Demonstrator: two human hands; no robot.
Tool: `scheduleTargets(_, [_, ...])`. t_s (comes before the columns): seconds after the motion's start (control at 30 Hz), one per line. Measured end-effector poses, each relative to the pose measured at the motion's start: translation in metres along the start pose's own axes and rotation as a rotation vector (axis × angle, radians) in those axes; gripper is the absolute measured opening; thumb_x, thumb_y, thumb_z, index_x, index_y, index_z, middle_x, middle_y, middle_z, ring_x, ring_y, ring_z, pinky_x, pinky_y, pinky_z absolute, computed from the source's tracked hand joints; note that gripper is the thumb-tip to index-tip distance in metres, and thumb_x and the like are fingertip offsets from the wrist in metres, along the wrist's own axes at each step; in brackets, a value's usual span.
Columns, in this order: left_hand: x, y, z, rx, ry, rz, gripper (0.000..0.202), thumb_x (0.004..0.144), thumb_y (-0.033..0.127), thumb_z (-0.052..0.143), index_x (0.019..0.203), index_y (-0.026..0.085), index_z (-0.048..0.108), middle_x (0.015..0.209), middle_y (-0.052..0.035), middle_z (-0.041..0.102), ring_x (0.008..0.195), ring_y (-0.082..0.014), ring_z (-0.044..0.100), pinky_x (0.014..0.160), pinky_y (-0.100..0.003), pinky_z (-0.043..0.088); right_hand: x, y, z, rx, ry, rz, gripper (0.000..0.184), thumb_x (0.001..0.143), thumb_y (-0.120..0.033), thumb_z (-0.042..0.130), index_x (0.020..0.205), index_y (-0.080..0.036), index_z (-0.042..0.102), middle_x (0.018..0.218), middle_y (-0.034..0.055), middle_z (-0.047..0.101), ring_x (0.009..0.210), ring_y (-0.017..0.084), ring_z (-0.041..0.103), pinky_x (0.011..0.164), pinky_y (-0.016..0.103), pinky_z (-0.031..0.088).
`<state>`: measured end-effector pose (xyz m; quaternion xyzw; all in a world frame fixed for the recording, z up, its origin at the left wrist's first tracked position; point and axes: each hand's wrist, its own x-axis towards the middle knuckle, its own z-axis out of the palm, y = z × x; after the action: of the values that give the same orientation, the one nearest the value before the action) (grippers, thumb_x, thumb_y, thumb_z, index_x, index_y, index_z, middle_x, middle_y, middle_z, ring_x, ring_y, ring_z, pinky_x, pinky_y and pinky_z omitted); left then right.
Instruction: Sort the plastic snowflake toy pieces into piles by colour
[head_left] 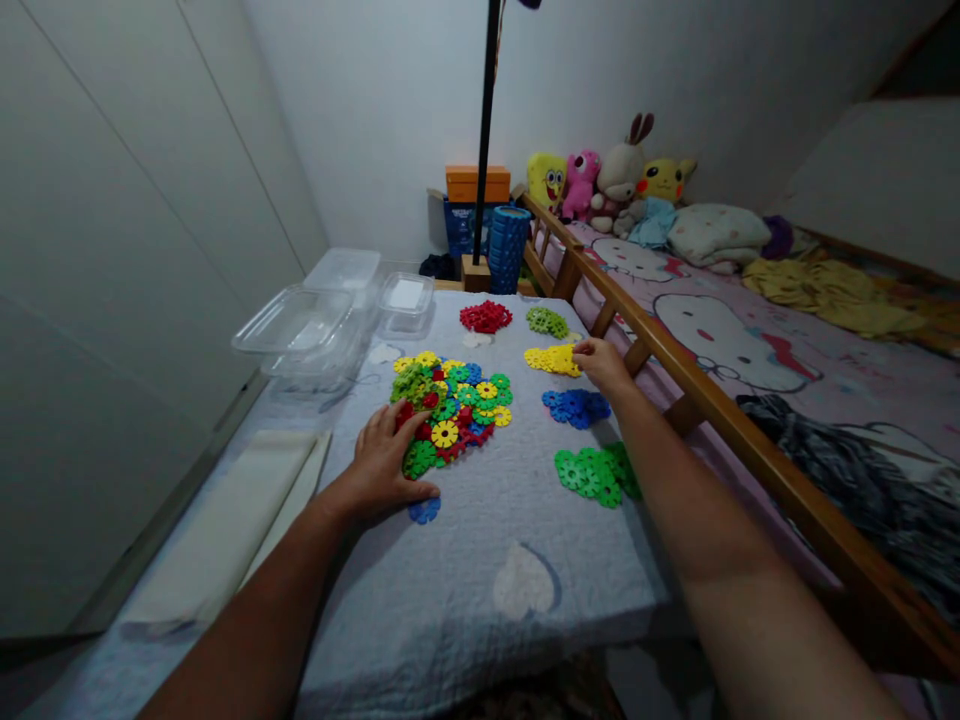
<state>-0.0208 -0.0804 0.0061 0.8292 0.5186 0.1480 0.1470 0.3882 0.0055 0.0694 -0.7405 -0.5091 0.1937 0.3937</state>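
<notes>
**A:** Where the head view looks down on the quilt (480,560), how much of it lies sorted?

**B:** Five one-colour heaps lie clear of the mixed pile (450,410). The red heap (485,316) is beyond it and the light green heap (547,321) is beyond it to the right. The yellow heap (551,359) and the blue heap (576,407) are just to its right, and the dark green heap (596,472) is nearer and to its right.

**A:** And what is left?

**B:** I judge roughly half. The mixed pile is broad, with all the colours jumbled together. A lone blue disc (424,511) lies just on its near side.

**A:** The hands?

**B:** The left hand (382,465) lies palm down on the pile's near-left edge, fingers spread and gripping nothing that I can see. The right hand (600,362) is well right of the pile, its curled fingers touching the yellow heap. I cannot tell whether they pinch a disc.

**A:** Anything else?

**B:** Clear tubs (300,325) stand left of the pile.
</notes>
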Motion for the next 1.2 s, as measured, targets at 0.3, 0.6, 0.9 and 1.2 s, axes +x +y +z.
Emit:
scheduleTargets(0.3, [0.005, -0.001, 0.003, -0.070, 0.099, 0.038, 0.093, 0.063, 0.053, 0.084, 0.147, 0.029, 0.050, 0.162, -0.0131, 0.028, 0.150, -0.0442, 0.024, 0.123, -0.062, 0.025, 0.037, 0.009, 0.029, -0.068, 0.151, 0.110, 0.015, 0.065, -0.009, 0.060, 0.073, -0.014, 0.072, 0.072, 0.0044, 0.072, 0.070, 0.017, 0.065, 0.066, 0.024, 0.048])
scheduleTargets(0.6, [0.009, 0.008, 0.002, -0.082, 0.203, 0.012, 0.070, 0.077, 0.054, 0.075, 0.137, 0.023, 0.058, 0.158, -0.0155, 0.031, 0.149, -0.0417, 0.027, 0.124, -0.060, 0.024, 0.041, 0.008, 0.042, -0.053, 0.186, 0.145, 0.023, 0.066, -0.008, 0.057, 0.080, -0.012, 0.075, 0.082, 0.0087, 0.075, 0.074, 0.017, 0.067, 0.066, 0.023, 0.047])
scheduleTargets(0.9, [0.006, 0.012, -0.003, -0.060, 0.192, -0.011, 0.080, 0.069, 0.057, 0.082, 0.139, 0.027, 0.057, 0.162, -0.0139, 0.031, 0.150, -0.0443, 0.025, 0.123, -0.063, 0.022, -0.006, -0.003, 0.037, 0.052, 0.094, -0.038, 0.026, 0.072, -0.018, 0.054, 0.087, -0.015, 0.074, 0.087, 0.0052, 0.075, 0.081, 0.018, 0.066, 0.076, 0.026, 0.050])
scheduleTargets(1.2, [-0.011, 0.006, -0.009, -0.006, -0.091, 0.077, 0.130, 0.040, 0.066, 0.091, 0.155, 0.032, 0.041, 0.169, -0.0179, 0.021, 0.154, -0.0549, 0.010, 0.118, -0.071, 0.022, -0.097, -0.033, 0.055, -0.075, -0.275, -0.326, 0.021, 0.084, -0.020, 0.056, 0.095, -0.018, 0.074, 0.098, 0.0054, 0.075, 0.091, 0.019, 0.065, 0.088, 0.032, 0.048])
